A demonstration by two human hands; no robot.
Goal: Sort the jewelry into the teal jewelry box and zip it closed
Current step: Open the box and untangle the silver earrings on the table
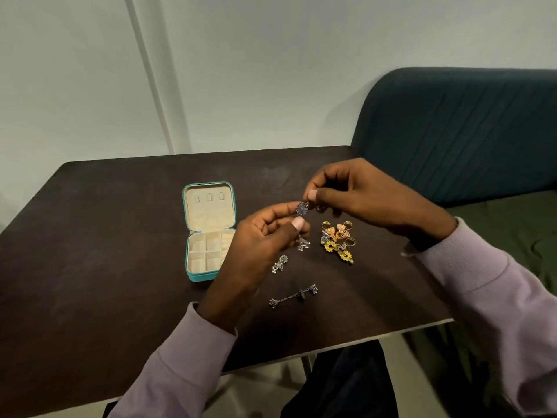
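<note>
The teal jewelry box (189,260) lies open on the dark table, its cream lid flat at the back and its divided tray in front. Above the table, both hands pinch one silver dangling earring (302,209): my right hand (355,200) grips its top and my left hand (265,236) holds it lower down, with the tassel (303,244) hanging below. A second silver earring (280,263) lies beside my left hand. A silver chain piece (294,295) rests nearer to me. A heap of gold and yellow earrings (338,241) sits under my right hand.
The dark table (90,251) ends at a front edge close to my sleeves. A teal upholstered sofa (458,131) with a green seat stands right of the table. A pale wall runs behind.
</note>
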